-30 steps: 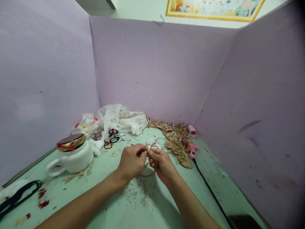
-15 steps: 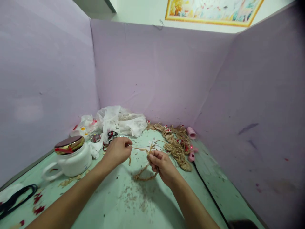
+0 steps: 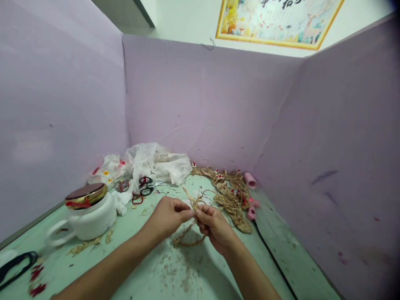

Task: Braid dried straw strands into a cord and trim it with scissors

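Low in the middle of the view, a tan braided cord (image 3: 189,243) hangs in a loop just over the green tabletop. My right hand (image 3: 213,225) pinches its upper end, where loose strands (image 3: 194,201) fan upward. From the left, my left hand (image 3: 171,213) meets it, thumb and finger closed on the strands at the same spot. The fingertips of both hands nearly touch. Behind my right hand lies a heap of tan braided cords (image 3: 233,204) with small red and white pieces.
A white mug (image 3: 93,218) with a gold-rimmed lid stands at the left. Behind are white plastic bags (image 3: 159,162) and black-handled scissors (image 3: 146,191). A pink device (image 3: 251,212) with a black cable and a pink spool (image 3: 250,181) lie right. Purple panels enclose the green table (image 3: 150,275).
My left hand has moved right and down to the strands beside my right hand. The long strand between the hands no longer stretches sideways. The camera view has shifted slightly.
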Demonstrator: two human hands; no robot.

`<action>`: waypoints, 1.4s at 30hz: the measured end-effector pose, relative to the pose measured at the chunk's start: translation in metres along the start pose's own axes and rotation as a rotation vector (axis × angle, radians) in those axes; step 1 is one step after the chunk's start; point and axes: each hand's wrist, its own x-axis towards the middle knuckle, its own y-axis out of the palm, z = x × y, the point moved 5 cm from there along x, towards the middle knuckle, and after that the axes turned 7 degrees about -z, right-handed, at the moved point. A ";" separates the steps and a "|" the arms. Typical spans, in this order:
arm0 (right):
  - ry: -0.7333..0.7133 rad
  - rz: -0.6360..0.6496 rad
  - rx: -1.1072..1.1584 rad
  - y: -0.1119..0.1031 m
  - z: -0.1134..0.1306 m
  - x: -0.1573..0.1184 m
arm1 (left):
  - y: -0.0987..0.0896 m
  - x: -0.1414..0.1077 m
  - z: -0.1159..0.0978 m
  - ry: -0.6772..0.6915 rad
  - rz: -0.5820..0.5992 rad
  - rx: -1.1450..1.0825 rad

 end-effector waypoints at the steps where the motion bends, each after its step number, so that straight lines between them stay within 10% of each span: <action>1: 0.016 0.039 -0.007 0.002 0.000 -0.001 | 0.005 0.002 0.005 -0.067 0.113 -0.124; 10: 0.214 0.301 0.011 0.007 -0.009 -0.005 | 0.015 0.002 0.016 -0.107 0.515 -0.492; 30: -0.225 -0.231 -0.361 0.000 0.009 0.002 | 0.009 0.014 0.022 -0.184 0.061 -0.430; 36: -0.158 -0.229 -0.222 -0.010 0.005 0.007 | -0.053 0.016 -0.009 0.298 -0.427 0.013; 39: -0.121 -0.124 -0.170 -0.005 0.004 0.005 | -0.051 0.013 -0.020 0.568 -0.281 0.065; 42: -0.087 -0.028 -0.072 0.001 0.005 0.000 | -0.041 0.017 -0.010 0.536 -0.131 0.045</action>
